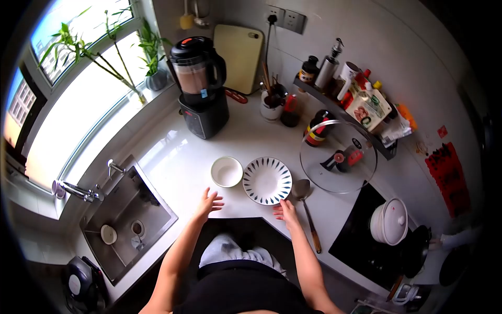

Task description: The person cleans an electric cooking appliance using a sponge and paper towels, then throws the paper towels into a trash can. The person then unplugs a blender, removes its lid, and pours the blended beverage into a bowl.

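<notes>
A white bowl (227, 171) with a pale green rim stands on the counter, touching or nearly touching a white plate (267, 181) patterned with dark blue leaf-like marks. My left hand (210, 202) is just below the bowl, held open with its fingers spread and nothing in it. At the plate's lower right edge is my right hand (285, 212), fingers stretched out; one fingertip reaches the rim, though whether it touches I cannot tell. To the right of that hand lies a metal spatula (301, 189) with a wooden handle.
A sink (170, 215) with a small cup (109, 234) inside is at left. Behind stand a blender (203, 110) and a cutting board (238, 57). A glass lid (339, 157) is at right, near a black cooktop (348, 238) bearing a white pot (389, 222). Bottles fill a wall shelf (334, 104).
</notes>
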Tool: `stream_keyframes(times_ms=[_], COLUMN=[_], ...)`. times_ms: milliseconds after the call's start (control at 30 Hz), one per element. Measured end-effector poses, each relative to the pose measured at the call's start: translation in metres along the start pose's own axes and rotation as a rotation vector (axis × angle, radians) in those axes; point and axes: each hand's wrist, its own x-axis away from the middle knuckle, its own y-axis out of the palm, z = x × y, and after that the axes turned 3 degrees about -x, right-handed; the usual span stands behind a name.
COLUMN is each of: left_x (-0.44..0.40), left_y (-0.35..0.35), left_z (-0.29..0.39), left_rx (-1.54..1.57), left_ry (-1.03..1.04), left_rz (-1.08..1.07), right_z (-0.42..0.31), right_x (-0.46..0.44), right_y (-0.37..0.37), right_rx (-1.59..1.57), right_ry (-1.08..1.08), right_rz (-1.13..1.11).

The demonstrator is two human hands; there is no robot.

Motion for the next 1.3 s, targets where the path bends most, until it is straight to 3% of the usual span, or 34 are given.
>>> stream_keyframes(times_ms=[233, 300, 367, 400, 500, 567, 600, 633, 667, 767, 867, 1033, 1233, 1300], left_x=[-0.096, -0.089, -0.066, -0.058, 0.015, 0.057, 0.069, 0.097, 0.115, 0.162, 0.199, 0.226, 0.218, 0.202], left_y=[0.024, 0.021, -0.005, -0.025, -0.093, -0.153, -0.183, -0.198, -0.22, -0.268, -0.283, -0.29, -0.281, -0.267], left_z=[0.002, 0.01, 0.021, 0.021, 0.033, 0.031, 0.026, 0.037, 0.035, 0.029, 0.014, -0.009, -0.012, 0.003], left_rx=[0.323, 0.334, 0.408, 0.406, 0.094, -0.13, -0.427, -0.434, -0.521, -0.885, -0.85, -0.876, -0.826, -0.716], left_ry=[-0.182, -0.129, -0.016, 0.012, 0.547, 0.682, 0.83, 0.896, 0.915, 0.91, 0.845, 0.751, 0.73, 0.75], left_rz=[-0.128, -0.065, -0.056, 0.024, 0.423, 0.686, 0.976, 1.05, 1.17, 1.588, 1.663, 1.748, 1.77, 1.832], right_z=[0.031, 0.023, 0.009, 0.002, -0.03, -0.026, -0.053, -0.072, -0.081, -0.079, -0.084, -0.081, -0.087, -0.086], right_x=[-0.054, -0.047, -0.036, -0.031, -0.005, -0.008, 0.017, 0.041, 0.054, 0.06, 0.072, 0.076, 0.076, 0.068], right_y=[0.03, 0.034, 0.039, 0.049, 0.108, 0.151, 0.191, 0.229, 0.259, 0.326, 0.379, 0.425, 0.434, 0.424], right_rx=[-0.499, -0.534, -0.352, -0.249, -0.06, 0.549, 0.592, 0.583, 0.605, 0.695, 0.653, 0.586, 0.566, 0.528], right_ry=[0.129, 0.048, -0.033, -0.059, -0.109, -0.599, -0.495, -0.605, -0.639, -1.167, -1.492, -1.601, -1.576, -1.258], right_rz=[-0.057, -0.059, -0.037, -0.024, -0.026, 0.049, -0.005, -0.061, -0.15, -0.402, -0.542, -0.728, -0.716, -0.691])
